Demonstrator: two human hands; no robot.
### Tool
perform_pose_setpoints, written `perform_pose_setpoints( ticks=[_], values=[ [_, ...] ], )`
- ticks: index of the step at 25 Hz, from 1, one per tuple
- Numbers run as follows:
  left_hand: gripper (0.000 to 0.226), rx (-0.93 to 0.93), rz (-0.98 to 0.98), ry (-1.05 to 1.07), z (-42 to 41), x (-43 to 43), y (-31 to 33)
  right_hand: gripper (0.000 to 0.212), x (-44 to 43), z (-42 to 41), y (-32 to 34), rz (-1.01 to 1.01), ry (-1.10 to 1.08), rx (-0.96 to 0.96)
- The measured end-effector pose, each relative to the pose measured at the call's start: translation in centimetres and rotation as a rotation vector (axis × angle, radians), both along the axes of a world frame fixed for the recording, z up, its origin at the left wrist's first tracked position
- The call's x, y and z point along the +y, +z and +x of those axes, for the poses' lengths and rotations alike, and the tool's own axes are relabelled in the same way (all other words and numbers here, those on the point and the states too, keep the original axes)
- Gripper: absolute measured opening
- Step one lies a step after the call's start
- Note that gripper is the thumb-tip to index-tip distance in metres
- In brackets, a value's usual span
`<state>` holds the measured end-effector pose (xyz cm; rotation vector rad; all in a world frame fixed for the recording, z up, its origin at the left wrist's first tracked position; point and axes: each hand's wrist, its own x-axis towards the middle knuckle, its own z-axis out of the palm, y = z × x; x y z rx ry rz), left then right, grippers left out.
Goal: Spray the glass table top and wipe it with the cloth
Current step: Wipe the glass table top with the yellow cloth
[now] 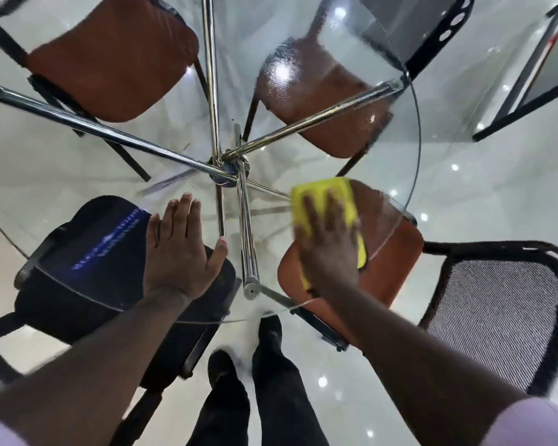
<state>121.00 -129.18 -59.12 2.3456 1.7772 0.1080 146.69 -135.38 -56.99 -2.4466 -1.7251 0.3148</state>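
Fingers (319,214) of the right hand (331,249) lie spread and flat on the yellow cloth (327,196), pressing it against the round glass table top (409,101) near its right edge; the cloth shows blurred. Left hand (179,249) rests palm down on the glass near the front edge, four fingers together, thumb apart, holding nothing. Head view shows the far right part of the glass coated with a wet, beaded film (306,66). Chrome frame bars (110,130) meet at a hub beneath the centre. Three brown-seated chairs (113,56) and one black chair (87,262) stand under the table, with a mesh-backed chair (496,317) to the right. No spray bottle is visible.
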Motion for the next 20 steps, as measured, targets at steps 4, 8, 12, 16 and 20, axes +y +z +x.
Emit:
perform_pose_setpoints(
  ticks=[4, 8, 12, 16, 20],
  values=[
    [0.085, -0.005, 0.049, -0.117, 0.8, -2.7, 1.0, 0.061, -3.6, 4.6, -0.5, 0.025, 0.752, -0.091],
    [0.080, -0.050, 0.153, -0.421, 6.9, -1.2, 1.6, 0.064, 4.1, 15.5, -0.9, 0.025, 0.199, -0.120],
    [0.074, -0.029, 0.131, -0.404, 13.8, 7.8, 1.5, 0.064, 3.4, 10.4, -0.8, 0.063, -0.335, -0.004],
    [0.075, 0.038, 0.117, -0.429, 16.2, 9.7, 0.1, 0.059, 2.7, 15.1, -2.2, 0.100, 0.473, -0.093],
    [0.080, 0.046, 0.134, -0.387, 16.3, 9.5, 0.0, 0.060, 14.0, 24.9, -1.6, 0.077, -0.083, -0.072]
  ],
)
